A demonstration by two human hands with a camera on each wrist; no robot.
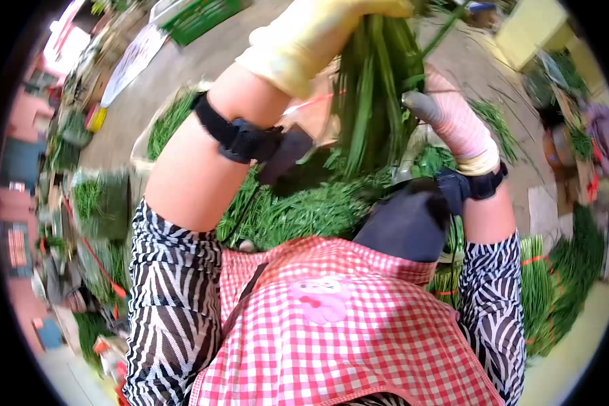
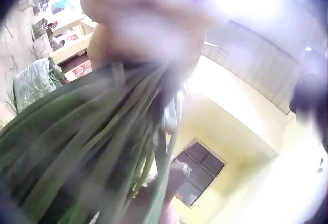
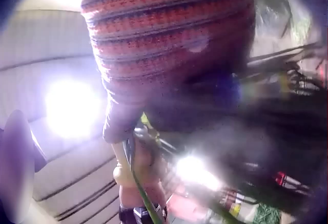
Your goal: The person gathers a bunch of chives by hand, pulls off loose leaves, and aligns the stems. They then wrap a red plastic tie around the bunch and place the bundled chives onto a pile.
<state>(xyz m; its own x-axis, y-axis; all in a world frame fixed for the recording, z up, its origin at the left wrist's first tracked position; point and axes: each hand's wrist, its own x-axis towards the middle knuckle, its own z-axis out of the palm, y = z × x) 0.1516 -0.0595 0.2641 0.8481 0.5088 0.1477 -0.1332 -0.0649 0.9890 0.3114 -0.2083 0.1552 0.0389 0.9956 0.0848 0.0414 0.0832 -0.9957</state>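
My left hand (image 1: 325,34), in a yellow glove, grips a bunch of long, flat-leaved chives (image 1: 375,95) near the top of the head view. The blades hang down from it and fan out in the left wrist view. My right hand (image 1: 450,111), wearing a pink striped glove with grey fingertips, holds the right edge of the same bunch, thumb in front and fingers partly hidden behind the leaves. In the right wrist view the striped glove (image 3: 169,39) fills the top, with dark blurred greens beside it. Loose cut greens (image 1: 304,213) lie heaped below, before the checked apron (image 1: 331,325).
Tied bundles of greens (image 1: 538,291) stand at the right, beside a dark heap of leaves (image 1: 578,264). Bagged greens (image 1: 101,203) are on the left. A green crate (image 1: 199,20) sits on the floor at the back. Dark cloth (image 1: 406,223) covers one knee.
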